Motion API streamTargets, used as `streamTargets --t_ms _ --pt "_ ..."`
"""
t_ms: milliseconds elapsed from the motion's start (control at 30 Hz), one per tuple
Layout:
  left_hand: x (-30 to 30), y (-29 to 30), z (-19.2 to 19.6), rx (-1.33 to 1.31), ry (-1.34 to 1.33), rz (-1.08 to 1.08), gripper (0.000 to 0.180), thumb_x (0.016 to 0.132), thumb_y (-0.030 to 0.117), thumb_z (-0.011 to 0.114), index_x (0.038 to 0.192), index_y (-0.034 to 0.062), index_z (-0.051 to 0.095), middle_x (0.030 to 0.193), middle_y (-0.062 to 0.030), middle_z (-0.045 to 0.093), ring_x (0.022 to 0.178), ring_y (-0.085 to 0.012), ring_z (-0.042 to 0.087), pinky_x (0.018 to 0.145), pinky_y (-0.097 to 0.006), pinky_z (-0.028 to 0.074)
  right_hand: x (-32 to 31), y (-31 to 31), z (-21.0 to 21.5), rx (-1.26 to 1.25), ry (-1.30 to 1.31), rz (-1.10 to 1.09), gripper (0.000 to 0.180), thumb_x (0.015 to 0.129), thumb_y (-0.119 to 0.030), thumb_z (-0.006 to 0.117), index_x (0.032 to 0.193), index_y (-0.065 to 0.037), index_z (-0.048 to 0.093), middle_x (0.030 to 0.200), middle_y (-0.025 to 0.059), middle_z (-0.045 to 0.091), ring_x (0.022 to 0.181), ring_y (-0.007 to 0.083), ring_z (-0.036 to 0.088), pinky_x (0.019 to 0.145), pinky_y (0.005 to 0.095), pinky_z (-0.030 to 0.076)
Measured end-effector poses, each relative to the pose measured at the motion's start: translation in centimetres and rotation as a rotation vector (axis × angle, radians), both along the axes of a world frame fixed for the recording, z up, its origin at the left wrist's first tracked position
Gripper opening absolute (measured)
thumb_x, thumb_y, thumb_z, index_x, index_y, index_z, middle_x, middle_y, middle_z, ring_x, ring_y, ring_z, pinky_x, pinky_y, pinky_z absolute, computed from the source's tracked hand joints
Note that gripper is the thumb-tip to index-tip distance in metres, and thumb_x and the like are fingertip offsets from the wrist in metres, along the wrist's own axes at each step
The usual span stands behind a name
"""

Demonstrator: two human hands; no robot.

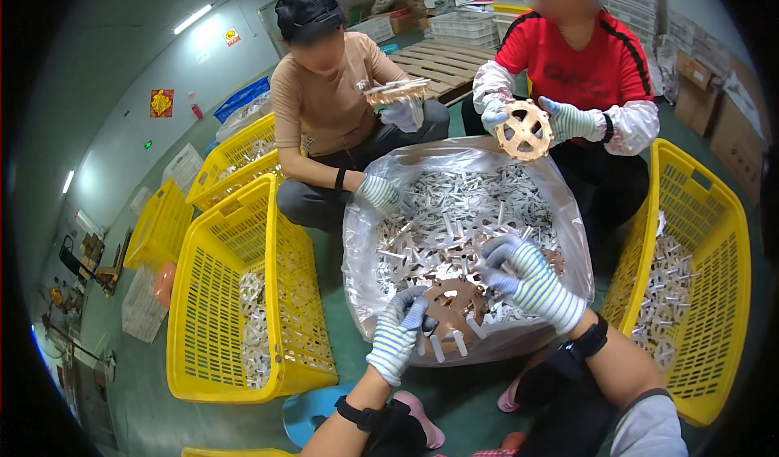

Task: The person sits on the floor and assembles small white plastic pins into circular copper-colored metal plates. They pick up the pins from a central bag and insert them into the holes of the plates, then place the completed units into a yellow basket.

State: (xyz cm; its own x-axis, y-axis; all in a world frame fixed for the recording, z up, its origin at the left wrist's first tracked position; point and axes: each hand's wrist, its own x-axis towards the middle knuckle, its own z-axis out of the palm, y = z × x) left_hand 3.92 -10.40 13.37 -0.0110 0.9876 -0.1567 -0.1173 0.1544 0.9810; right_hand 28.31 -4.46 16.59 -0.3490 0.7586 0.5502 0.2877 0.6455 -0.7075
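Left hand (398, 331) pinching a copper-coloured disc (456, 297) in its fingers, right hand (531, 282) half-curled over silvery pieces (479, 193), its grip I can't tell, two co-workers opposite.

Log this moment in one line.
left hand: holds copper disc | right hand: over bin of silver parts, grip unclear | co-worker in red: holds another disc

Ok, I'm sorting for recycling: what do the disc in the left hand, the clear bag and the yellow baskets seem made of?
Disc: likely metal, by its coppery sheen; solid or coated, unclear.
Clear bag: probably thin plastic film, see-through and wrinkled.
Yellow baskets: likely moulded plastic, smooth, with regular slots.
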Motion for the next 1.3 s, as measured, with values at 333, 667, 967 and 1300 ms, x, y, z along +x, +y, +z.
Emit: streamTargets --t_ms 333,667,967,1300 --pt "1.8 -0.4 1.4 -0.026 -0.036 -0.112 0.039 0.095 0.016 0.057 0.13 -0.0013 0.052 0.097 -0.0058 0.062 0.081 -0.0103 0.06 0.073 -0.023 0.051 -1.9 -1.7 -0.9 0.153 -0.17 0.005 0.02 0.08 -0.027 0.068 0.087 -0.009 0.066 0.11 0.0114 0.058 0.109 0.0335 0.052 0.097 0.0475 0.037" --pt "1.5 -0.6 1.3 0.083 0.058 -0.202 0.041 0.096 0.012 0.048 0.135 0.0027 0.05 0.102 -0.0056 0.061 0.085 -0.0084 0.058 0.075 -0.022 0.049 -2.6 -2.3 -1.7 -0.056 -0.132 0.127 0.025 0.08 -0.03 0.07 0.095 -0.011 0.073 0.132 0.0164 0.052 0.125 0.0364 0.044 0.107 0.0475 0.03" --pt "1.6 -1.4 2.4 0.112 0.141 -0.207 0.041 0.093 0.009 0.052 0.133 0.0008 0.052 0.112 -0.0064 0.059 0.098 -0.0113 0.056 0.088 -0.027 0.047 -2.9 -2.3 -2.2 -0.026 -0.24 0.1 0.025 0.081 -0.032 0.07 0.098 -0.014 0.074 0.131 0.0149 0.053 0.129 0.0378 0.04 0.109 0.0496 0.026" --pt "3.2 -1.7 0.5 0.248 0.168 -0.039 0.033 0.087 0.01 0.069 0.116 -0.0011 0.058 0.1 -0.0053 0.061 0.085 -0.0087 0.056 0.078 -0.025 0.05 -3.6 -3.4 -2.5 0.002 -0.28 0.137 0.032 0.085 -0.044 0.061 0.094 -0.014 0.071 0.131 0.0129 0.051 0.13 0.0394 0.037 0.109 0.0533 0.023"
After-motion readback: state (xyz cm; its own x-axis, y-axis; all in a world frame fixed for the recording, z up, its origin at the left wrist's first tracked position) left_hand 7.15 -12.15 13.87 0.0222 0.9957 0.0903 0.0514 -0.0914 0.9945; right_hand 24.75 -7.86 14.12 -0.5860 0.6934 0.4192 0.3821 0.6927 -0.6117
